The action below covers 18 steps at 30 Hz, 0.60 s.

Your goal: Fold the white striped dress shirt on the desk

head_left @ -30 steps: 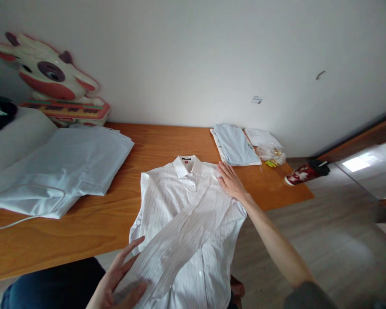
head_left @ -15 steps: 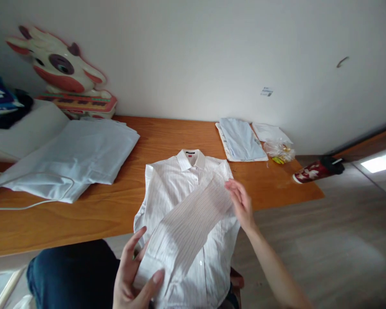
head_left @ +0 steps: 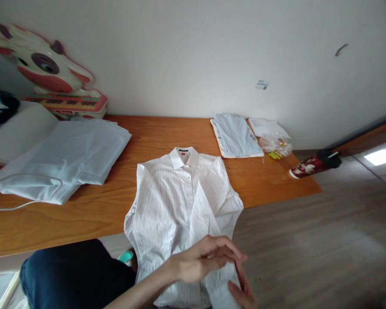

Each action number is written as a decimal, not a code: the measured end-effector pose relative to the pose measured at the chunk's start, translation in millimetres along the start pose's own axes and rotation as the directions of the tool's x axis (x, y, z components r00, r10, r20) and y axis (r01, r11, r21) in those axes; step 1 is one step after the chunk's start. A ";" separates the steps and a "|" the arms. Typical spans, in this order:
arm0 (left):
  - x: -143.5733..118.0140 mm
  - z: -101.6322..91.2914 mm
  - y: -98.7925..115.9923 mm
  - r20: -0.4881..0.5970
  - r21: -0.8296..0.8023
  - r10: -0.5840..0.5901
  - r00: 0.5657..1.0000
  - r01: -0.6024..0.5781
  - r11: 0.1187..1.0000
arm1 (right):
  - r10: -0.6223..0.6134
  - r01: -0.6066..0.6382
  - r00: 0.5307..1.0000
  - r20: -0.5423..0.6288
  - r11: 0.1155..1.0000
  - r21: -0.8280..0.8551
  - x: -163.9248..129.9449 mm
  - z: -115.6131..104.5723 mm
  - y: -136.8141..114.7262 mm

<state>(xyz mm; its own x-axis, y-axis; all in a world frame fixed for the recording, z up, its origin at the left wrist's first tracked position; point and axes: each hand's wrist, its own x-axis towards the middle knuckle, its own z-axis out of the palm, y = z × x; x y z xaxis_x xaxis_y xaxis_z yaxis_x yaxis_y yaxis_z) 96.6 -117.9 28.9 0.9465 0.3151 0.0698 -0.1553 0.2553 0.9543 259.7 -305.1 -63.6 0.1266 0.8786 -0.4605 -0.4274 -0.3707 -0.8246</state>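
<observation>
A white striped button-up shirt (head_left: 161, 201) lies front up, its collar toward the wall and its lower part hanging over the table's near edge. One sleeve is folded across the front and runs down toward the hem. My right hand (head_left: 242, 288) grips this sleeve near its cuff, the thumb on top of the cloth. Across the shirt reaches my left hand (head_left: 209, 257), fingers stretched out and loosely bent above the sleeve, close to my right hand. Its fingertips overlap the right hand, and nothing shows in its grasp.
On the wooden table (head_left: 116, 214) lie a white cloth bundle (head_left: 93, 150) with a cable, folded clothes (head_left: 236, 135), a plastic bag (head_left: 276, 145) and a red tumbler (head_left: 312, 165). A cow toy keyboard (head_left: 64, 103) stands by the wall. My knee (head_left: 73, 274) is below the edge.
The sleeve has swung from a diagonal across the chest to hanging down the shirt's right side. My left hand has crossed rightward and left the cuff; my right hand has come down onto it.
</observation>
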 end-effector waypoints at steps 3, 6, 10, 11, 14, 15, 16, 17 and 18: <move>45.5 -34.1 2.5 0.040 0.447 0.102 0.994 -0.109 0.888 | 0.086 -0.074 0.987 -0.135 0.993 0.093 -5.1 -14.6 20.9; 104.6 -90.3 11.8 0.051 0.855 0.131 0.990 -0.111 0.506 | 0.086 -0.032 0.967 -0.241 0.975 0.219 -12.5 -27.0 27.7; 167.7 -161.4 14.2 0.102 0.982 0.069 0.992 -0.111 0.151 | 0.111 -0.041 0.975 -0.192 0.942 0.334 -21.9 -45.8 12.8; 176.5 -173.4 13.1 0.116 0.987 0.044 0.992 -0.120 0.111 | 0.117 -0.060 0.981 -0.154 0.942 0.330 -23.0 -51.7 8.4; 189.7 -195.9 9.0 0.208 0.976 0.012 0.978 -0.209 0.060 | 0.127 -0.106 0.987 -0.103 0.975 0.194 -21.7 -73.3 2.6; 192.1 -200.4 7.8 0.250 0.967 0.010 0.968 -0.251 0.046 | 0.127 -0.116 0.987 -0.100 0.988 0.104 -20.3 -81.2 3.7; 194.6 -204.1 6.7 0.286 0.958 0.005 0.958 -0.286 0.028 | 0.125 -0.125 0.987 -0.099 0.992 0.003 -18.8 -88.9 6.0; 197.8 -207.4 5.6 0.312 0.950 -0.005 0.950 -0.312 0.006 | 0.122 -0.132 0.987 -0.100 0.987 -0.092 -17.6 -95.8 9.3; 201.8 -210.2 4.4 0.326 0.945 -0.016 0.945 -0.326 -0.018 | 0.120 -0.136 0.987 -0.103 0.977 -0.163 -16.6 -101.4 13.2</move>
<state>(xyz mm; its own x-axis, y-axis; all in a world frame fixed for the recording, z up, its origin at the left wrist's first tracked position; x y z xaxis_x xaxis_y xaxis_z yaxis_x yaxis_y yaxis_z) 227.4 139.0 -13.9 0.9893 -0.0039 0.1455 -0.0383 -0.9713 0.2348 342.7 -355.2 -100.2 0.1655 0.7922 -0.5874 -0.2890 -0.5305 -0.7969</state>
